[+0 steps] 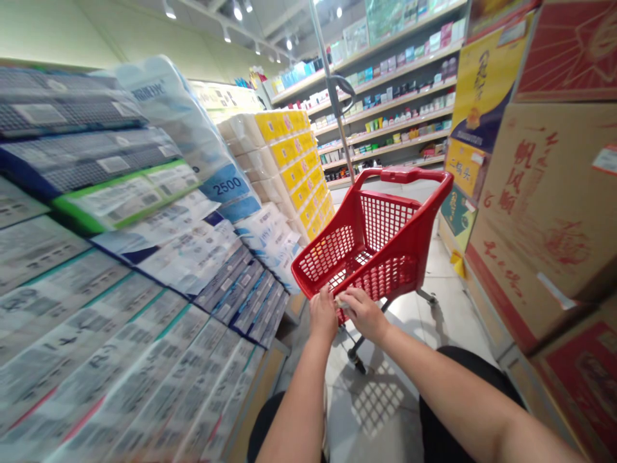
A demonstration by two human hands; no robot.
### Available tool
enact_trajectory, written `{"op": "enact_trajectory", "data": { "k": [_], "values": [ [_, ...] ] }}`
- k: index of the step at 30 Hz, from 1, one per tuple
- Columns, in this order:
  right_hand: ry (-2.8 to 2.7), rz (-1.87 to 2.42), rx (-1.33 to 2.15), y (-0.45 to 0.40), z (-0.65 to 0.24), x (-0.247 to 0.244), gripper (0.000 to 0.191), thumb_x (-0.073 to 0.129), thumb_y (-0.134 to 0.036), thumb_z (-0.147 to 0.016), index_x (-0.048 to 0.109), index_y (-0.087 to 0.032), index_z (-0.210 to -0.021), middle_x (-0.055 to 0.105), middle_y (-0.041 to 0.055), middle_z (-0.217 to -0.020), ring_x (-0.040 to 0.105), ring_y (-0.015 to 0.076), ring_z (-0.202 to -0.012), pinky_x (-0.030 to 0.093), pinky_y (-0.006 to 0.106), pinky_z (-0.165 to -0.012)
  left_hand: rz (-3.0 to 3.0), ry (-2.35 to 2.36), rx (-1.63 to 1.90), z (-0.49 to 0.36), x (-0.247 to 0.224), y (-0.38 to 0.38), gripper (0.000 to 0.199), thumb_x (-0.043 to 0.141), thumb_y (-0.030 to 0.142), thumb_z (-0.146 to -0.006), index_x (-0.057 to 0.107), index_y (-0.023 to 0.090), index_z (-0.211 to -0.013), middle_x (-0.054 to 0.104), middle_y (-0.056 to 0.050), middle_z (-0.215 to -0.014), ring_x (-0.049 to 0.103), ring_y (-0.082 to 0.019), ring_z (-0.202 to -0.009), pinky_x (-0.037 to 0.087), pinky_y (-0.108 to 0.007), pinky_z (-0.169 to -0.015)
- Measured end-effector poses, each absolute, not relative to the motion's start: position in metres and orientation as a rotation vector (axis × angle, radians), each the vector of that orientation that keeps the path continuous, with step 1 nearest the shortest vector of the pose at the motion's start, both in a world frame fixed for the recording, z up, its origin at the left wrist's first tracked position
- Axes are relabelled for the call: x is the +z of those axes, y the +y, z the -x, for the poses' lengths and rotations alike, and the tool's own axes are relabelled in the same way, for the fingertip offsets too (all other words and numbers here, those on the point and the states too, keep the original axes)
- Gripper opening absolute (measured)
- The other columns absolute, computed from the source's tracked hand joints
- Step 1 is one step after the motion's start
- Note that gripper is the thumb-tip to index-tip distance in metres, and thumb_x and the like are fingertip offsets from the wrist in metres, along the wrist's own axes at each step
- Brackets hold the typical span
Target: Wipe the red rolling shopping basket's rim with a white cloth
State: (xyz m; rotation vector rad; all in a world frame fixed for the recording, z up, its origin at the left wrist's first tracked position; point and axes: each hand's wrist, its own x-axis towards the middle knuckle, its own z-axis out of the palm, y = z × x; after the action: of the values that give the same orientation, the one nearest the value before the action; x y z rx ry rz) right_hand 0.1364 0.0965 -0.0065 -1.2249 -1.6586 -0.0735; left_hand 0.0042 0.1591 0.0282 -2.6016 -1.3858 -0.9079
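Note:
A red plastic shopping cart [393, 273] on wheels stands in the aisle in front of me, its handle at the far end. My left hand [324, 314] is closed at the near rim of the basket, fingers bent over it. Right beside it, my right hand [364, 313] is also closed at that rim, fingers curled. Something small and pale shows between the two hands; I cannot make out what it is. The basket walls are an open grid, and a patterned shadow falls on the floor below.
Stacked tissue packs [144, 321] line the left side, with yellow-fronted packs [292, 161] farther on. Cardboard cartons [544, 212] rise close on the right. Behind the cart are a metal pole [335, 96] and shelves [395, 96] of small goods. Pale floor tiles [400, 347] run between.

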Motion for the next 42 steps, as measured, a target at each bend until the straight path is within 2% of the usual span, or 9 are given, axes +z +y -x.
{"op": "enact_trajectory", "data": {
  "k": [3,8,13,17,21,26,29,38,42],
  "values": [
    [-1.755,1.266,0.01,0.097,-0.136,-0.009,0.032,0.047,-0.004,-0.08,0.063,-0.021,-0.102,0.061,0.0065,-0.103,0.057,0.0182,-0.096,0.05,0.03,-0.085,2.62,-1.269,-0.963,0.0,0.03,0.159,0.022,0.037,0.016,-0.092,0.057,0.017,-0.1,0.066,-0.008,-0.099,0.06,-0.022,-0.102,0.048,-0.039,-0.09],
    [-1.71,1.21,-0.075,0.097,-0.138,-0.006,0.032,0.046,-0.009,-0.085,0.06,-0.02,-0.112,0.059,0.0082,-0.111,0.053,0.02,-0.105,0.047,0.034,-0.092,2.478,-1.207,-0.941,0.001,0.035,0.149,0.018,0.048,0.014,-0.086,0.061,0.019,-0.097,0.059,-0.009,-0.122,0.031,-0.032,-0.136,0.029,-0.056,-0.109],
    [-1.748,1.261,-0.061,0.095,-0.141,0.0,0.029,0.043,-0.006,-0.083,0.065,-0.019,-0.097,0.06,0.0065,-0.1,0.055,0.0187,-0.095,0.05,0.031,-0.084,2.531,-1.192,-0.95,0.001,0.021,0.15,0.027,0.04,0.011,-0.089,0.059,0.016,-0.107,0.068,-0.01,-0.107,0.057,-0.023,-0.114,0.039,-0.048,-0.105],
    [-1.715,1.311,-0.063,0.094,-0.142,-0.001,0.033,0.046,-0.007,-0.083,0.062,-0.018,-0.109,0.06,0.0083,-0.108,0.053,0.02,-0.103,0.046,0.034,-0.091,2.54,-1.146,-1.008,0.002,0.014,0.155,0.03,0.038,0.012,-0.091,0.058,0.016,-0.112,0.067,-0.009,-0.113,0.055,-0.022,-0.117,0.039,-0.047,-0.105],
    [-1.759,1.359,0.005,0.092,-0.141,-0.002,0.03,0.044,-0.004,-0.08,0.066,-0.02,-0.094,0.062,0.0045,-0.099,0.057,0.0171,-0.094,0.048,0.028,-0.083,2.526,-1.137,-1.024,0.003,0.013,0.156,0.03,0.036,0.012,-0.092,0.058,0.015,-0.112,0.067,-0.01,-0.112,0.055,-0.023,-0.117,0.038,-0.048,-0.105],
    [-1.744,1.374,-0.052,0.089,-0.142,0.0,0.029,0.048,-0.007,-0.081,0.064,-0.02,-0.102,0.061,0.0073,-0.106,0.055,0.019,-0.101,0.047,0.031,-0.089,2.532,-1.145,-1.033,0.002,0.011,0.155,0.029,0.035,0.013,-0.092,0.058,0.015,-0.11,0.067,-0.009,-0.112,0.055,-0.023,-0.117,0.037,-0.05,-0.105],
    [-1.768,1.422,-0.012,0.089,-0.143,0.0,0.028,0.048,-0.004,-0.079,0.066,-0.02,-0.094,0.062,0.0053,-0.097,0.057,0.018,-0.092,0.049,0.028,-0.08,2.527,-1.184,-1.038,0.001,0.011,0.153,0.028,0.035,0.015,-0.093,0.058,0.017,-0.109,0.067,-0.009,-0.107,0.058,-0.021,-0.11,0.036,-0.049,-0.105],
    [-1.745,1.433,-0.003,0.09,-0.147,-0.006,0.032,0.048,-0.001,-0.076,0.064,-0.021,-0.096,0.061,0.006,-0.099,0.056,0.0188,-0.095,0.05,0.032,-0.084,2.522,-1.237,-1.05,-0.001,0.015,0.149,0.026,0.035,0.018,-0.093,0.057,0.017,-0.105,0.067,-0.007,-0.095,0.061,-0.019,-0.093,0.036,-0.048,-0.105],
    [-1.688,1.382,-0.057,0.09,-0.15,-0.004,0.034,0.049,-0.006,-0.08,0.061,-0.02,-0.108,0.058,0.0085,-0.113,0.052,0.0208,-0.106,0.045,0.035,-0.093,2.525,-1.236,-1.052,-0.001,0.016,0.149,0.025,0.034,0.018,-0.094,0.057,0.016,-0.104,0.067,-0.007,-0.095,0.06,-0.019,-0.093,0.037,-0.048,-0.104]
  ]
}}
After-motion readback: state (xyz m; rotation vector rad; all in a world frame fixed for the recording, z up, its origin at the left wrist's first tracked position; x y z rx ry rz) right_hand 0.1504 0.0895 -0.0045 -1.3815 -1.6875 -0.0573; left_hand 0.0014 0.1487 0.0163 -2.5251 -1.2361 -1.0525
